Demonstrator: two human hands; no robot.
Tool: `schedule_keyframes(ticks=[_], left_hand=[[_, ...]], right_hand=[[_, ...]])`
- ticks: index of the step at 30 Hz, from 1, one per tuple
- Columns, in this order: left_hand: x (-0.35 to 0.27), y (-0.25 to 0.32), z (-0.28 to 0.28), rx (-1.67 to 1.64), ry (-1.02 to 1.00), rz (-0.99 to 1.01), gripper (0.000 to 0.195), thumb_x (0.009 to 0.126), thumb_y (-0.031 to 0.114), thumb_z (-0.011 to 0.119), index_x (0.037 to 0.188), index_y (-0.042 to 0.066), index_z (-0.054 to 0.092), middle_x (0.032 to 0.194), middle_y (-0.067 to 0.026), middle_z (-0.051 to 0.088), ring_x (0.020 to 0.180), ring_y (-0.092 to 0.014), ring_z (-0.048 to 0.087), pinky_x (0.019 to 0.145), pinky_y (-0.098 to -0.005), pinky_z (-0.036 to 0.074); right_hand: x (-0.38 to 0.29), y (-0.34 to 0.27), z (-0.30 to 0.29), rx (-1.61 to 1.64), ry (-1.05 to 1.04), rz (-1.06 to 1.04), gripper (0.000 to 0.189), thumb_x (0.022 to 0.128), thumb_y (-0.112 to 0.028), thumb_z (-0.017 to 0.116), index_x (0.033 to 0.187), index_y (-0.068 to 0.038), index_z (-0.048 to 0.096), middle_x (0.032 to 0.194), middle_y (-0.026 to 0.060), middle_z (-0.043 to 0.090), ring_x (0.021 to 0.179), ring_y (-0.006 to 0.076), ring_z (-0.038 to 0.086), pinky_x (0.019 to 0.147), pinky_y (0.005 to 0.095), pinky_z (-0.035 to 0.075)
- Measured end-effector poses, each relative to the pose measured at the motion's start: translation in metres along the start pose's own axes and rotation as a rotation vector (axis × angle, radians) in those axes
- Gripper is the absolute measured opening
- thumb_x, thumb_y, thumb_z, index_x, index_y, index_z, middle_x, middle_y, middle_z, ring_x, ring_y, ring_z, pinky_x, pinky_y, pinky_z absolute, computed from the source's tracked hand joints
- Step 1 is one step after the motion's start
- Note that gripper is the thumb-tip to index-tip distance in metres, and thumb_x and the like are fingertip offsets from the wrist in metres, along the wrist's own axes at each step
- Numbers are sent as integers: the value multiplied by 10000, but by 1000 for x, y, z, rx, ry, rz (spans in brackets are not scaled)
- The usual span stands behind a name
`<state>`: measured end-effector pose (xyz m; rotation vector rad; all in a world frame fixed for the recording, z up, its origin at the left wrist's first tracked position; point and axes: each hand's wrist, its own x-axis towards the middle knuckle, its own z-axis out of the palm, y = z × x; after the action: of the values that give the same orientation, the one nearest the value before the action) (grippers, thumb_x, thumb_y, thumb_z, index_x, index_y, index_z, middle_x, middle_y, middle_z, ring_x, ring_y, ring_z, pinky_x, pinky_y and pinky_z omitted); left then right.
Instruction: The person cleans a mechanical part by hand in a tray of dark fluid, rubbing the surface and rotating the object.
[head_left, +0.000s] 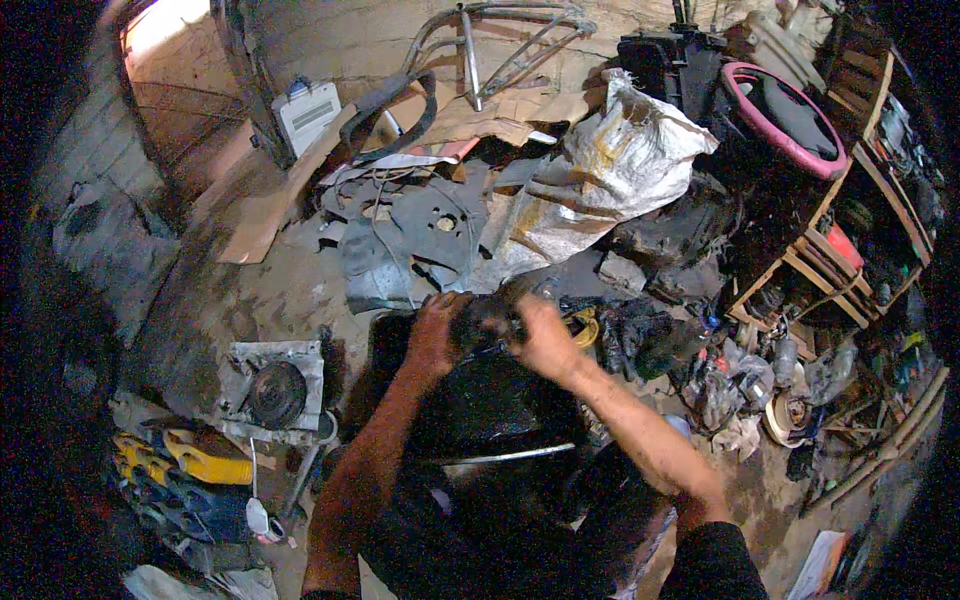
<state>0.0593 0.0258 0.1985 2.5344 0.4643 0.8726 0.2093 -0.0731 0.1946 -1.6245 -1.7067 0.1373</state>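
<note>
My left hand (441, 339) grips the left side of a dark, greasy mechanical part (486, 324). My right hand (546, 341) is closed at the part's right side, slightly blurred. Shadow and the fingers hide much of the part, so its exact kind cannot be told. Both hands are over the far side of a black container (495, 405) with a wet, shiny surface inside. A bright strip (517, 454) runs along its near edge, close to my body. Just right of my right hand sits a yellowish ring-shaped piece (583, 327).
Ahead lie a grey sheet-metal panel (397, 232) and a white woven sack (607, 180). A black wheel-like part (277, 395) rests on a metal plate to the left, above yellow objects (206, 456). Plastic bags (739, 382), a wooden crate (825, 277) and a pink-rimmed steering wheel (787, 120) are rightward.
</note>
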Motion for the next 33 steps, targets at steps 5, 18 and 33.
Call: schedule_keyframes(ticks=[5, 18, 33], left_hand=[[-9, -18, 15, -207, 36, 44, 449, 567, 100, 548, 1006, 38, 475, 974, -162, 490, 926, -334, 435, 833, -380, 323], [-9, -19, -15, -147, 259, 47, 553, 520, 42, 647, 1034, 32, 443, 917, -128, 517, 860, -265, 501, 754, -331, 400], [-6, -10, -31, -278, -56, -319, 437, 601, 202, 659, 952, 34, 459, 843, -96, 542, 797, -208, 517, 718, -297, 397]], right_hand=[[12, 25, -20, 56, 143, 122, 183, 655, -32, 476, 833, 6, 483, 762, 218, 527, 734, 371, 508, 679, 402, 403], [-1, 122, 15, 251, 364, 405, 276, 676, -140, 602, 895, -19, 485, 780, 92, 557, 653, 188, 520, 594, 288, 418], [-9, 119, 39, 197, 24, 781, 304, 732, -247, 479, 916, -9, 525, 875, 143, 556, 789, 239, 522, 706, 294, 411]])
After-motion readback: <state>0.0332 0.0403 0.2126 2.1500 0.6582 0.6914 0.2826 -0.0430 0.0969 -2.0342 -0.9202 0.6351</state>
